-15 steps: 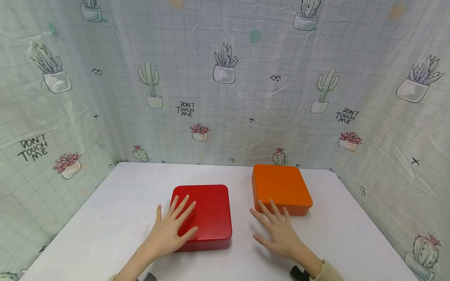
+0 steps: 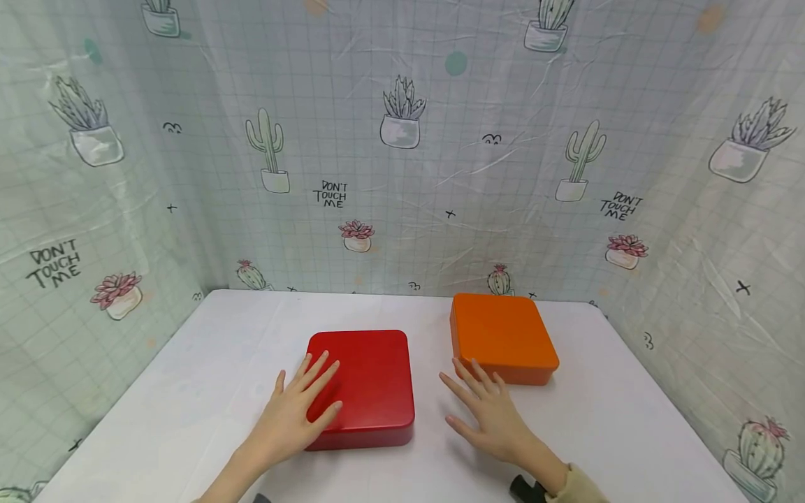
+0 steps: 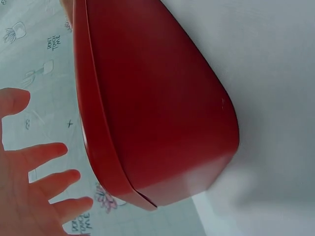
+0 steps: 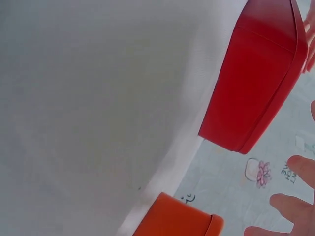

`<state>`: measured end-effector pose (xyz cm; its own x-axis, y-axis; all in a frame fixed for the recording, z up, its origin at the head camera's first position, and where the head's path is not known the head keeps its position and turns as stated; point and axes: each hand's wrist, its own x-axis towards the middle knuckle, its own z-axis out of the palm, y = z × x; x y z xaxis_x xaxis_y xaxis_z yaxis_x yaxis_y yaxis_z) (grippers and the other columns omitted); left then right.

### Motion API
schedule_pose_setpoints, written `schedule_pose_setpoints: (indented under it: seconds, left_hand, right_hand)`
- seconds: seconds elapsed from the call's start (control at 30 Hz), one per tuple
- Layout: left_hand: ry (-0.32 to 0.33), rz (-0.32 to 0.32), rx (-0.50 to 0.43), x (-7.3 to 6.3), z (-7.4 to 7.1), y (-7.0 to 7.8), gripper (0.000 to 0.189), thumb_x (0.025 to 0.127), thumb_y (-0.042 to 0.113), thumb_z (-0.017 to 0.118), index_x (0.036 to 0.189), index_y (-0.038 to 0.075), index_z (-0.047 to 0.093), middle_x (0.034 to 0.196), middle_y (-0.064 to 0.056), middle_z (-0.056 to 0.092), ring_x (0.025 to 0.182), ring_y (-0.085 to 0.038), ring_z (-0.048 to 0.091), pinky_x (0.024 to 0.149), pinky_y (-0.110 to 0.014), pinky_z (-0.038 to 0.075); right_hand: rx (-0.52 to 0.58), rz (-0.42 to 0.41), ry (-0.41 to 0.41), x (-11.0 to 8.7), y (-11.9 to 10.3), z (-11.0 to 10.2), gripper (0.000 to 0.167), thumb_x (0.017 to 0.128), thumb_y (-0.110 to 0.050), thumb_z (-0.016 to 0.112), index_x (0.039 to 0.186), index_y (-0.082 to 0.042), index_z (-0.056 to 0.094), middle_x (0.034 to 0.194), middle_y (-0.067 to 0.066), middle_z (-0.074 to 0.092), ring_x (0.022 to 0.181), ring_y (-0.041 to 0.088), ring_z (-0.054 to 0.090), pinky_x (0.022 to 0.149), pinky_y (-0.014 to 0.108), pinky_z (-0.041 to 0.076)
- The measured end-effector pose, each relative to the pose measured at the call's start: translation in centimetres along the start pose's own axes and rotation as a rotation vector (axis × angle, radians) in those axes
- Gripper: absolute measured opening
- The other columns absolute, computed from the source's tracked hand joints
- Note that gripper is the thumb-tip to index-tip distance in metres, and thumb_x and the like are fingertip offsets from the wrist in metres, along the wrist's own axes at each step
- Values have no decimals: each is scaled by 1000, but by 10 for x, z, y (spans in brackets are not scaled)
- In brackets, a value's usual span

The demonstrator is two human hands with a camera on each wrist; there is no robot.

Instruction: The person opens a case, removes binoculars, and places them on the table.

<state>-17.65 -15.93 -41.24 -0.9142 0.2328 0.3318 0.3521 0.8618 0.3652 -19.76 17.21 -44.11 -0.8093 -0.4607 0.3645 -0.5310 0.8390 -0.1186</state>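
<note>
A square red box (image 2: 371,384) with a fitted lid lies on the white table, left of centre. My left hand (image 2: 291,413) hovers over its left side with fingers spread; the left wrist view shows a gap between the hand (image 3: 34,182) and the red box (image 3: 157,98). Farther back on the right is an orange box (image 2: 503,328), also lidded. Just in front of it my right hand (image 2: 493,419) is held above the table, fingers spread and holding nothing. Its fingertips overlap the orange box's near edge in the head view. The boxes' insides are hidden.
The white table (image 2: 207,370) has bare surface left of the red box and right of the orange one. A cloth printed with cacti (image 2: 402,175) hangs behind and along both sides. A dark strap or device (image 2: 527,489) sits at the right wrist.
Both hands have shifted slightly to the left, the left one away from the middle of the red lid. The fingers stay spread, and both boxes have stayed in place.
</note>
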Motion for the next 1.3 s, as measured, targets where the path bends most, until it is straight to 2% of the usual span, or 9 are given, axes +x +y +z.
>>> schedule_pose_setpoints:
  seconds: [0.13, 0.37, 0.47, 0.6, 0.8, 0.9, 1.07, 1.3]
  left_hand:
    - [23, -5, -23, 0, -2, -2, 60, 81, 40, 59, 135, 22, 39, 144, -2, 33, 135, -30, 23, 100, -65, 17]
    - [52, -32, -98, -1, -5, -5, 57, 82, 31, 61, 133, 16, 42, 141, -5, 38, 132, -31, 29, 101, -61, 24]
    - [65, -44, -128, -2, -6, -6, 55, 83, 29, 60, 133, 15, 42, 141, -5, 38, 131, -31, 32, 98, -56, 33]
    - [75, -61, -165, -3, -8, -8, 52, 85, 26, 58, 133, 12, 43, 140, -7, 39, 128, -32, 37, 91, -52, 42]
    - [130, -44, -229, -2, -9, -16, 46, 87, 20, 56, 130, 6, 46, 135, -12, 45, 122, -31, 45, 91, -47, 43]
    - [166, -48, -268, -1, -10, -20, 43, 87, 16, 56, 127, 4, 48, 130, -14, 50, 114, -33, 51, 86, -46, 47]
    - [217, -95, -327, -1, -12, -25, 34, 87, 10, 53, 120, 0, 53, 118, -18, 58, 94, -32, 62, 71, -38, 53]
    - [229, -197, -413, 1, -13, -31, 28, 89, 9, 49, 115, 0, 56, 108, -20, 62, 84, -29, 64, 64, -30, 55]
  right_hand:
    - [28, 11, -18, 3, -3, -1, 62, 82, -45, 55, 138, -34, 30, 149, -3, 21, 135, 30, 23, 98, 64, 25]
    - [81, 10, -2, 6, -6, -1, 62, 83, -43, 55, 138, -38, 26, 148, -5, 23, 134, 27, 28, 96, 61, 30]
    - [112, 23, -3, 8, -8, 0, 64, 83, -42, 56, 138, -40, 24, 148, -6, 24, 133, 25, 30, 98, 59, 31]
    - [188, 53, -22, 11, -11, -1, 64, 83, -38, 58, 138, -41, 24, 147, -4, 27, 132, 23, 32, 98, 58, 31]
    - [318, 69, -37, 14, -14, -3, 58, 85, -40, 54, 137, -41, 27, 146, -6, 29, 129, 21, 37, 98, 55, 34]
    - [389, 78, -50, 15, -15, -3, 54, 87, -45, 50, 136, -40, 28, 145, -8, 30, 129, 19, 37, 98, 53, 35]
    - [557, 122, -77, 20, -18, -4, 50, 89, -43, 47, 136, -33, 35, 143, -4, 34, 130, 21, 35, 99, 55, 33]
    - [706, 159, -88, 24, -19, -3, 45, 90, -32, 49, 134, -24, 40, 138, 2, 43, 121, 25, 45, 84, 47, 46]
